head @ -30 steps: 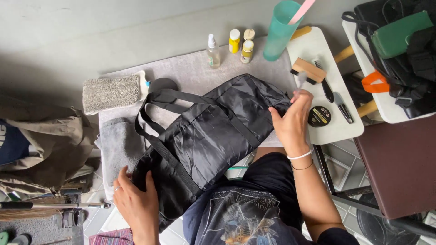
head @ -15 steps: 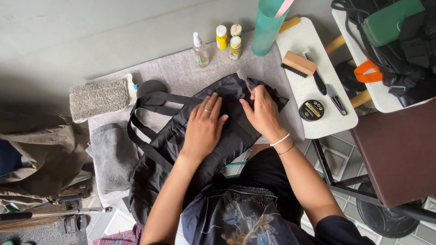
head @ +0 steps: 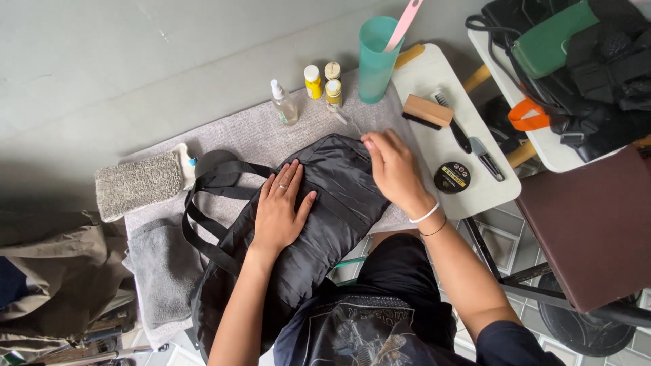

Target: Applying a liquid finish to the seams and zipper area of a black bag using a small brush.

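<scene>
Head view, looking straight down. Black quilted bag (head: 319,224) lying slantwise on a grey towel (head: 271,139), upper end near a small white table (head: 434,74), lower end running down toward the lap. Looped black straps (head: 210,196) spilling off its left side.

Left hand (head: 281,210) pressed flat on the middle of the bag, fingers spread and open, a ring on one finger, gripping nothing. Right hand (head: 393,169) resting on the bag's upper right corner, fingers bent over the edge, white band and dark band at the wrist; cannot tell whether pinching the fabric or only pressing on it.

Beyond the bag on the towel: clear spray bottle (head: 283,103), yellow bottle (head: 312,82), two small capped bottles (head: 333,86). Teal tumbler (head: 375,61) with a pink handle standing in it, at the table's near corner. On the table: wooden brush (head: 427,111), dark-handled brush (head: 453,125), round black polish tin (head: 453,177). Rolled grey cloth (head: 139,186) off to the left, just beside the straps. Brown stool seat (head: 590,230) at right.
</scene>
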